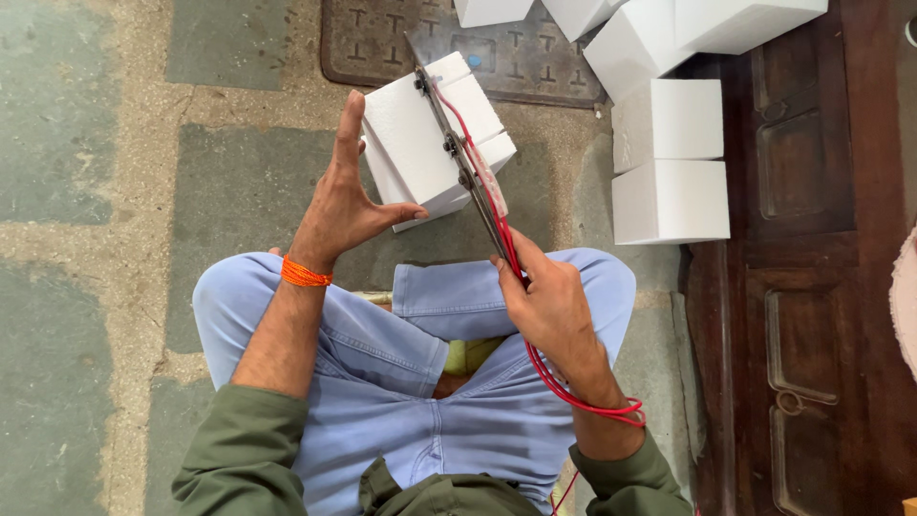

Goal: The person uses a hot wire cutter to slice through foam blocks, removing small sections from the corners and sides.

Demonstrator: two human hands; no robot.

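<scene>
My left hand (349,205) grips a white foam block (420,134) from its left side, thumb under the near edge and fingers stretched up along its face. An orange thread is tied round that wrist. My right hand (544,301) holds the near end of a thin dark metal cutter bar (458,143) that lies across the block's right part, with a narrower foam slice (492,158) on its far side. A red wire (521,287) runs along the bar, past my right hand, and loops round my right forearm. I sit cross-legged in light blue trousers.
Several white foam blocks (669,158) are stacked at the upper right beside a dark wooden door (812,239). A metal floor cover (382,43) lies beyond the held block. The floor is grey stone slabs (86,287).
</scene>
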